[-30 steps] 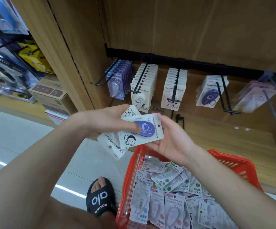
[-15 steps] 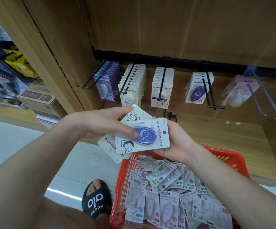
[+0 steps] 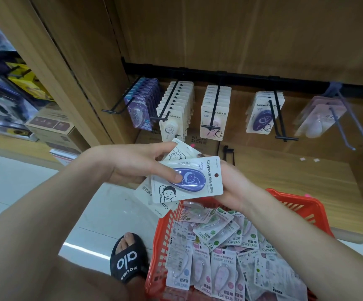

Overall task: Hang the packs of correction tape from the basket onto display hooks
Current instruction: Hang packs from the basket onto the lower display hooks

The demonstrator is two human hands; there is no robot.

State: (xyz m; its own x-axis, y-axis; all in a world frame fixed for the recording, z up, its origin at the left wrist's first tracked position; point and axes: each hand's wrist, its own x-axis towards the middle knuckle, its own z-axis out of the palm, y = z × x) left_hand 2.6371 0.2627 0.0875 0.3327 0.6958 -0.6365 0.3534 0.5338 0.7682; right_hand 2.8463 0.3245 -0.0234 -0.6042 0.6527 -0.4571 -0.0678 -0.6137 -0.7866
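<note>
Both hands hold a small stack of white correction tape packs above the red basket [image 3: 302, 205]. The top pack [image 3: 208, 185] shows a purple tape dispenser and a hang hole at its right end. My left hand [image 3: 132, 166] grips the stack from the left, thumb pressed on the purple dispenser. My right hand [image 3: 234, 187] cups the stack from underneath on the right. Several more packs [image 3: 221, 257] fill the basket. Black display hooks [image 3: 278, 118] on a black rail carry rows of hung packs; the hook with purple-dispenser packs [image 3: 262, 118] is right of centre.
A wooden shelf board [image 3: 295, 183] lies under the hooks behind the basket. Cardboard boxes [image 3: 52, 127] sit at the left on a lower shelf. My foot in a black sandal [image 3: 128, 259] stands on the white floor left of the basket.
The hands and stack stay together; the top pack has shifted slightly to the right over the others. The view has tilted so the hooks sit lower and nearer.
</note>
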